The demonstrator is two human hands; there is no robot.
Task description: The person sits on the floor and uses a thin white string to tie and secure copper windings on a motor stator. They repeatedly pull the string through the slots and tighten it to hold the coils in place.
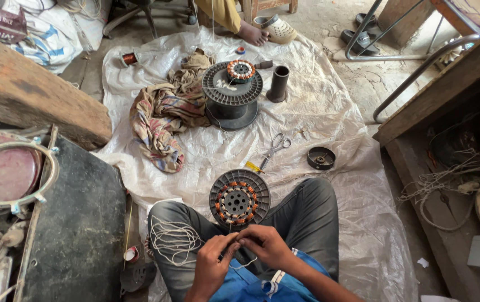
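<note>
Over the lap, near centre | left hand [213,262] and right hand [266,244] pinch white thread [246,264], fingers narrow on it | wound stator [239,198] rests between the knees | step: likely knotting thread | next: steady tension | scissors [274,146] lie beyond on plastic sheet [329,100]

two black plastic spools, one near the knees [239,197] and one farther off [232,95]; two wound stators with copper coils, one on each spool [236,201] [241,70]. one pair of scissors [275,146], one black tube [278,83], one round black cap [321,157], one crumpled cloth [165,114], one small copper wire bobbin [130,58]. two hands, left [213,264] and right [266,246], and one loose bundle of white string [174,239].
</note>
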